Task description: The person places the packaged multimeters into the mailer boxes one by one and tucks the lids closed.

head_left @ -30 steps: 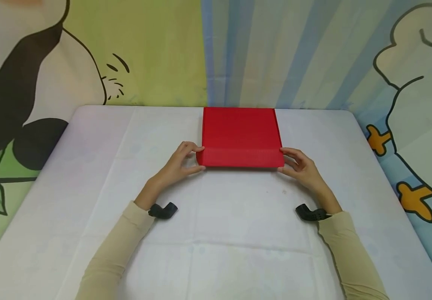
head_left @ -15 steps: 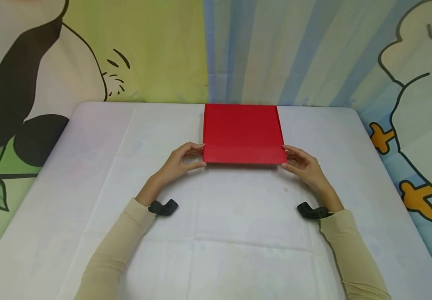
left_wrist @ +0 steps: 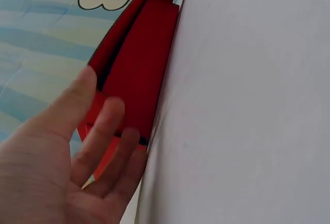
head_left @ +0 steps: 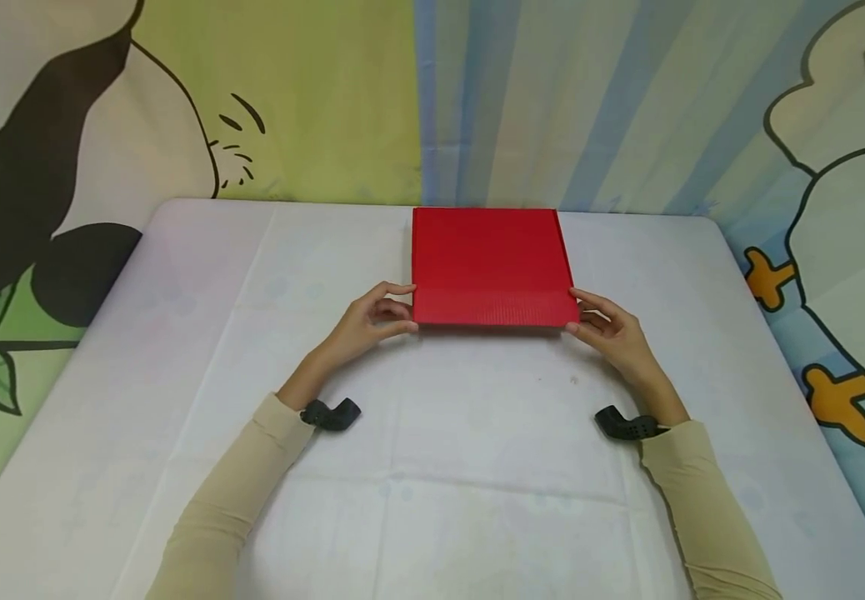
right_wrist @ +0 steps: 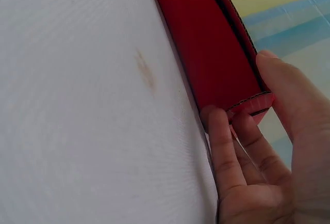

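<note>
A flat red cardboard box point(head_left: 490, 258) lies at the far middle of the table, its lid down over most of the top. Along the lid's front edge runs a band of fine ribs. My left hand point(head_left: 365, 325) holds the near left corner, with thumb at the front edge and a finger at the side. My right hand point(head_left: 612, 333) grips the near right corner in the same way. In the left wrist view, a dark gap shows between the lid's edge and the red front wall point(left_wrist: 142, 64). The right wrist view shows a similar gap above the front wall point(right_wrist: 206, 43).
A white cloth covers the table point(head_left: 432, 442); a small brown stain point(head_left: 573, 380) marks it near the right hand. Behind the box hangs a printed curtain point(head_left: 522, 100) with cartoon figures. Each wrist wears a black camera mount point(head_left: 331, 414).
The lid's front flap has shifted from a visibly bent slope to lie more level with the lid, and its left tab no longer sticks out. Both hands stay at the corners.
</note>
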Demonstrator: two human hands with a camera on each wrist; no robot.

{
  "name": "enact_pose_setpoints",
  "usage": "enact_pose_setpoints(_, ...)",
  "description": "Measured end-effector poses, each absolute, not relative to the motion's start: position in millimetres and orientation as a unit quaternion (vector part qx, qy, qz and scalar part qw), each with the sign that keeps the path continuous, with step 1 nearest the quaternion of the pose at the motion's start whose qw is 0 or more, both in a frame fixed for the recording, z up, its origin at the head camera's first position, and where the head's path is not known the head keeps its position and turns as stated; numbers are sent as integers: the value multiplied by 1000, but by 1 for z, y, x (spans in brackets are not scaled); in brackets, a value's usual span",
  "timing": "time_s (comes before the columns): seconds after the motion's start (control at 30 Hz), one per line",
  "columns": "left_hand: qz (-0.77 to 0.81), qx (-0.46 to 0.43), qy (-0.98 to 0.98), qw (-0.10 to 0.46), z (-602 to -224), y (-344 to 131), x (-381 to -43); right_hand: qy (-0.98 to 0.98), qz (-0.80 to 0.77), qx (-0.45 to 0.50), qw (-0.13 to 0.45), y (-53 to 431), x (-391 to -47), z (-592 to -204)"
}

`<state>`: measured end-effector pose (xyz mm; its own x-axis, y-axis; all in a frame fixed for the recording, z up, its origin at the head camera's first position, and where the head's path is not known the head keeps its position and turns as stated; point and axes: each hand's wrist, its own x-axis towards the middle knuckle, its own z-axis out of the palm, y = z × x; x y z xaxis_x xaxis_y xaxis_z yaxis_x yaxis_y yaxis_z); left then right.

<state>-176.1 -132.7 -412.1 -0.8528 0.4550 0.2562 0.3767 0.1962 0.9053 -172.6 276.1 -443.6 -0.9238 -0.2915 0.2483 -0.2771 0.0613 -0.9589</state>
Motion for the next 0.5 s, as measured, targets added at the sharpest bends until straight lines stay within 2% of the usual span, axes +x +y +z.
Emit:
enact_pose_setpoints(0.27, 574, 256, 778, 5, -409, -125, -175, 745, -637, -197, -13, 272, -175, -443)
enact_pose_setpoints(0.5, 574, 277, 770, 23, -411, -119, -182, 756, -624, -198, 5, 269, -179, -441)
